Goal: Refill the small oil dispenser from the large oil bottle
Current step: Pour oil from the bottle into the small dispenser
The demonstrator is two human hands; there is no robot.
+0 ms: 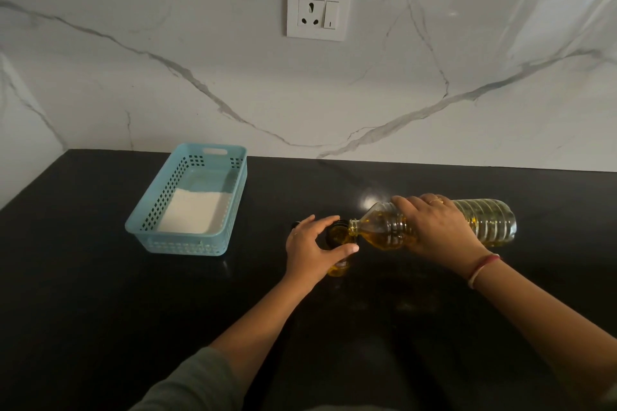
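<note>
— Where are my hands?

— Your right hand (434,227) is wrapped over the shoulder of the large oil bottle (487,222), fingers curled round it from above. You hold the bottle tipped almost level, base to the right and open mouth to the left. Yellow oil has pooled along its lower side, toward the neck.

— And the left?

— Your left hand (314,247) grips the small oil dispenser (336,269), with the thumb on the near side and the fingers curved round the far side of its top. The dispenser stands upright on the black tabletop (133,310), and some yellow oil shows at its base below your palm. The bottle's mouth sits right at the dispenser's dark open rim.

— Anything else around?

— A light blue plastic basket (187,245) stands well to the left with a white cloth (193,210) lying flat inside. A small dark object just beyond your left fingers is too dim to identify. A wall socket (319,12) sits on the marble wall behind.
</note>
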